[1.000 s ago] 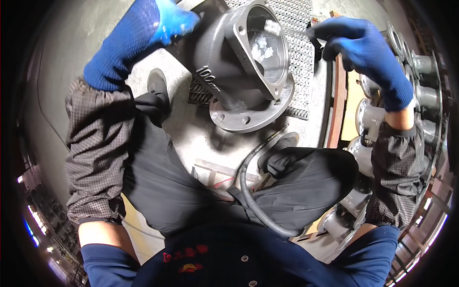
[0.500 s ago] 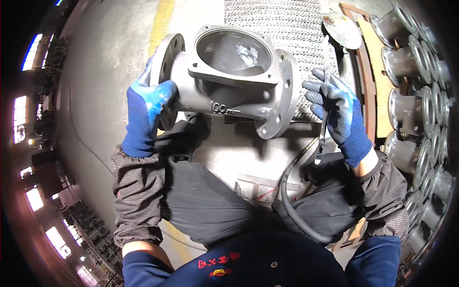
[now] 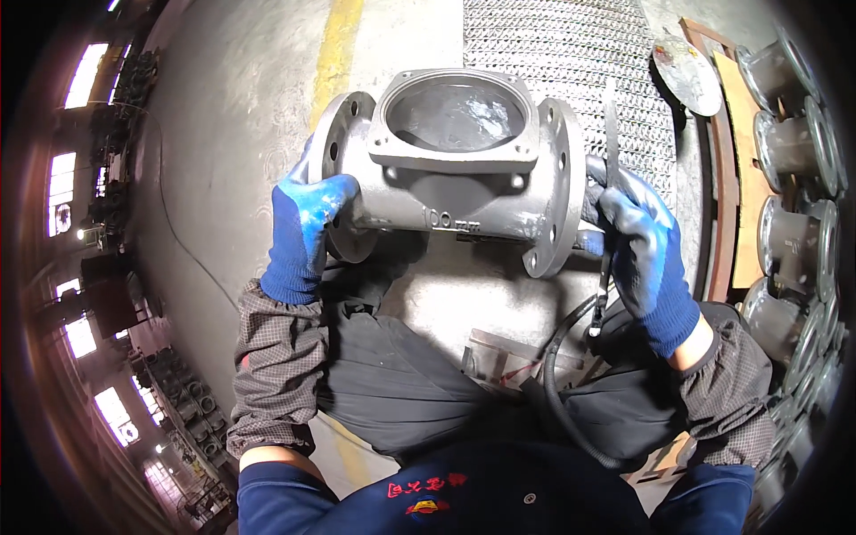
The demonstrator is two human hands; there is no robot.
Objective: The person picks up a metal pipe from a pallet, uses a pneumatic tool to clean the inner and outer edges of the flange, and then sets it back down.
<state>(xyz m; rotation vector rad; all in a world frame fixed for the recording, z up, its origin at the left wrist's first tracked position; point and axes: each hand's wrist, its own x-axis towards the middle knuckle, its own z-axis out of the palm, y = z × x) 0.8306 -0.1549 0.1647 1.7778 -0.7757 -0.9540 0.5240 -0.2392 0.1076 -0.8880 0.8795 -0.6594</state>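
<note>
Body (image 3: 455, 198): between both hands, ahead of the knees, wide opening up. Support underneath: can't tell.
Bore (image 3: 437, 120): pale patches toward the right; blade (image 3: 612, 134) not in it.
Progress: body gripped and opening-up, blade ready in hand. Looks mid-job; how much is left, can't tell.
Left hand (image 3: 305, 218): thumb and fingers clamped on left flange (image 3: 343, 129).
Right hand (image 3: 637, 236): curled round blade, fingertips beside right flange (image 3: 566, 192), contact unclear.
Surface: grey floor (image 3: 232, 116), yellow stripe (image 3: 334, 53) far left, metal mat (image 3: 553, 36) far right.
Room: flanged pipes (image 3: 792, 236) stacked right, bright windows (image 3: 86, 78) left.
</note>
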